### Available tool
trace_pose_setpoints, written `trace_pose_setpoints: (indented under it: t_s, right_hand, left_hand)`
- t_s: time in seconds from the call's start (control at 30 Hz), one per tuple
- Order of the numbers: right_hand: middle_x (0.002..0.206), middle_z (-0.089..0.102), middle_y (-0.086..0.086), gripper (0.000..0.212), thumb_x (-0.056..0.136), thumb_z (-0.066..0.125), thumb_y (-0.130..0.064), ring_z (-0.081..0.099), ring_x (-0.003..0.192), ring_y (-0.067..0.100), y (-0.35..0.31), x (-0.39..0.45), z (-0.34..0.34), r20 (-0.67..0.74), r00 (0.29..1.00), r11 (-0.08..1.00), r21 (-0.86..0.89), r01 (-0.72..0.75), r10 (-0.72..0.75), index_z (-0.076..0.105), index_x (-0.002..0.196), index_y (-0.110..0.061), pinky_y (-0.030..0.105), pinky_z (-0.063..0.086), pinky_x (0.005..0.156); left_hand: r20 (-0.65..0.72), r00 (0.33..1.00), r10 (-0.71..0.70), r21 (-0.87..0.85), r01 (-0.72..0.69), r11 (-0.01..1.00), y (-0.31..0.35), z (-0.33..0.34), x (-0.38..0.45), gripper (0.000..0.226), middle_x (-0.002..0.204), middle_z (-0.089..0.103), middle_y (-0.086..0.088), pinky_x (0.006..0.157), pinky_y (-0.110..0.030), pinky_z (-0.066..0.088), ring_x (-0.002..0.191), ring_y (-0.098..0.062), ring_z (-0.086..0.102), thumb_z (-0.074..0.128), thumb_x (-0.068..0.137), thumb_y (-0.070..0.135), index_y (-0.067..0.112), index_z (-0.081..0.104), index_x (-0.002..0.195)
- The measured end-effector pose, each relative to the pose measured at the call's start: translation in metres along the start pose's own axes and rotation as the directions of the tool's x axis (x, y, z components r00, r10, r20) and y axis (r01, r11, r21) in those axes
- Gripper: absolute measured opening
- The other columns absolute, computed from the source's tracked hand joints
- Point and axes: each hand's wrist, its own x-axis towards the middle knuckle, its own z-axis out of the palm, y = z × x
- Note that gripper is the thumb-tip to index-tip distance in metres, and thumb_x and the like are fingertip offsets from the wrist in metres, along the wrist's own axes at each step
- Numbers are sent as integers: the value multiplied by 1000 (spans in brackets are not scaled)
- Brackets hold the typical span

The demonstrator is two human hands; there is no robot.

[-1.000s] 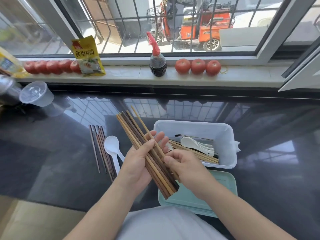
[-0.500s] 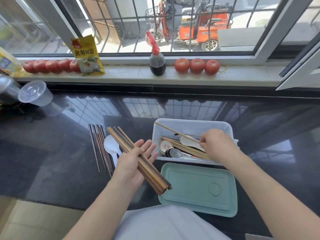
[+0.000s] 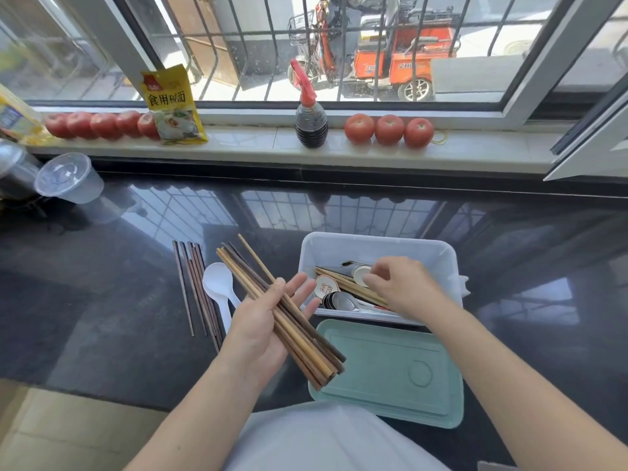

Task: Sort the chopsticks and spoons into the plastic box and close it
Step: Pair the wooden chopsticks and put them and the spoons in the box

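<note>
At a dark stone counter [image 3: 102, 317] under a barred window, we hold a bundle of wooden chopsticks [image 3: 272, 307] in our left hand [image 3: 261, 324], fingers and thumb loosely curled around its middle, tips fanning toward the counter's far edge. We count roughly eight to ten sticks in the bundle; the overlap prevents an exact tally. Our right hand [image 3: 404, 287] hovers inside the white plastic box [image 3: 373, 246], fingers bent over the chopsticks already laid there; whether it pinches anything we cannot tell.

The sticks look light, stiff and smooth, likely to slide past one another, so a firm grasp near mid-length should keep them aligned. About six darker chopsticks [image 3: 195, 287] lie on the counter left of the bundle, beside two white plastic spoons [image 3: 219, 290], light and best lifted by the handle. In the box we see several chopsticks, a metal spoon [image 3: 343, 300] and at least two ceramic spoons [image 3: 326, 285], which are breakable. One green lid [image 3: 390, 368] waits at the counter's near edge, just in front of the box.
</note>
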Motion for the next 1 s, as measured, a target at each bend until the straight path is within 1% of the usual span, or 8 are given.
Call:
trace_pose_setpoints:
  t_s: [0.1, 0.2, 0.3, 0.4, 0.47, 0.6, 0.83, 1.0]
  right_hand:
    - [82, 74, 3, 21, 97, 62, -31, 68, 70, 13, -32, -39, 16, 219, 963, 905, 423, 51, -157, 70, 87, -14, 36, 59, 74]
    - [70, 69, 7, 17, 91, 69, -25, 64, 61, 22, -38, -51, 39, 95, 973, 904, 399, 156, -210, 71, 77, -16, 44, 60, 70]
    - [59, 60, -5, 23, 90, 69, -28, 52, 55, 11, -29, -46, 35, 88, 976, 907, 394, 150, -199, 70, 68, -28, 36, 52, 63]
    - [60, 59, -9, 25, 95, 63, -27, 52, 61, 11, -14, -36, 5, -38, 980, 946, 257, 199, -196, 66, 70, -28, 34, 48, 63]
    - [73, 63, -7, 22, 98, 58, -27, 58, 76, 18, 3, -23, -25, -132, 973, 980, -78, 180, -190, 65, 78, -26, 35, 49, 69]
    - [71, 50, 0, 20, 98, 49, -13, 50, 77, 26, 15, -7, -37, 42, 993, 791, -601, 114, -112, 53, 78, -18, 31, 34, 54]
    - [78, 49, 5, 9, 93, 53, -12, 49, 73, 30, 29, 34, 16, 55, 992, 692, -712, 118, -112, 55, 85, -16, 33, 41, 63]
    - [86, 65, 3, 22, 96, 53, -30, 57, 77, 28, 22, 23, 7, 12, 998, 851, -522, 56, -58, 58, 80, -16, 34, 46, 66]
  left_hand:
    - [56, 998, -36, 21, 35, 999, -5, 10, -1, 29, 115, 74, -21, 91, -55, 57, 102, -34, 74, 48, 105, 10, 2, 44, 133]
    - [90, 995, -49, 42, 45, 998, -12, 21, -3, 24, 115, 73, -22, 89, -54, 59, 102, -33, 74, 49, 105, 10, 4, 47, 127]
    - [82, 996, -32, 64, 27, 998, -14, 20, -2, 26, 114, 73, -24, 86, -54, 60, 105, -37, 73, 50, 105, 12, 0, 47, 128]
    - [-5, 1000, -13, 66, 14, 998, -8, 11, 2, 21, 90, 77, -16, 73, -45, 64, 83, -30, 77, 52, 105, 14, 3, 49, 122]
    - [-133, 990, -51, 36, 56, 998, -3, 3, 6, 15, 69, 70, -7, 54, -31, 60, 58, -18, 70, 57, 103, 18, 4, 54, 108]
    - [-232, 966, -113, 3, 117, 993, 4, -11, 11, 18, 64, 62, -5, 48, -29, 57, 58, -16, 62, 62, 100, 16, 5, 58, 87]
    - [-160, 984, -77, 23, 81, 996, -2, -6, 5, 14, 91, 72, -15, 62, -42, 62, 81, -29, 74, 50, 102, 6, 3, 62, 107]
    - [-95, 994, -51, 36, 54, 998, -3, -1, -1, 12, 90, 76, -17, 64, -43, 63, 82, -31, 77, 48, 103, 3, 2, 59, 109]
